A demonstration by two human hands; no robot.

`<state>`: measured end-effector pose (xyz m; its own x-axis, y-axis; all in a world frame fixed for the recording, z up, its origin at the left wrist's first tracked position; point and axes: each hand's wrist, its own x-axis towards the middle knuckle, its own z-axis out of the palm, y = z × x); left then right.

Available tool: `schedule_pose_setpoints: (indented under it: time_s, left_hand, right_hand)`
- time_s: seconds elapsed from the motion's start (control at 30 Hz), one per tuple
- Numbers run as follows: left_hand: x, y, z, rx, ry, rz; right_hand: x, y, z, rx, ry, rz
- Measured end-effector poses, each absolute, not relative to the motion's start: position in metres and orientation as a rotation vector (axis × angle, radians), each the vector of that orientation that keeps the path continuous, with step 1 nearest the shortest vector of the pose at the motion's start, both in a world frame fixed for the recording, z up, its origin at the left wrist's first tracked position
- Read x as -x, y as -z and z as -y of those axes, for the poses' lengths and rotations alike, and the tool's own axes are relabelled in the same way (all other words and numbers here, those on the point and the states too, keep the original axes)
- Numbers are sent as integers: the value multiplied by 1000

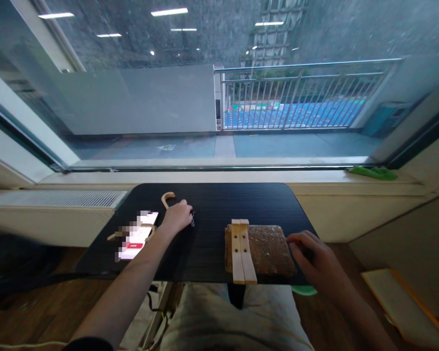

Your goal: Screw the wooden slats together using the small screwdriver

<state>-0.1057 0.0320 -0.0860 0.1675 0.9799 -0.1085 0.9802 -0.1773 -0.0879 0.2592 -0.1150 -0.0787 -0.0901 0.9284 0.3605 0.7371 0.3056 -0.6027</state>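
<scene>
My left hand is closed on a small metal clip on the black table, right beside a curved wooden hook. My right hand lies with its fingers spread at the right edge of a folded brown cloth, touching it. Two pale wooden bars lie side by side across the left part of the cloth, near the table's front edge.
A phone with a lit screen lies at the table's left, over another wooden piece. Behind the table run a sill, a radiator grille and a large window. A green cloth lies on the sill at right.
</scene>
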Motion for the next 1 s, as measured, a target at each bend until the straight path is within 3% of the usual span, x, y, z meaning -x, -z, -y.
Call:
schedule_pose_setpoints:
  time_s: [0.27,1.0]
  left_hand:
    - [105,86,-21,-2506,84,-1889]
    - [88,93,-5,-2123,89,-2093]
  right_hand:
    - [-260,78,115,1486,-384,1870]
    - [-259,78,122,1499,-377,1854]
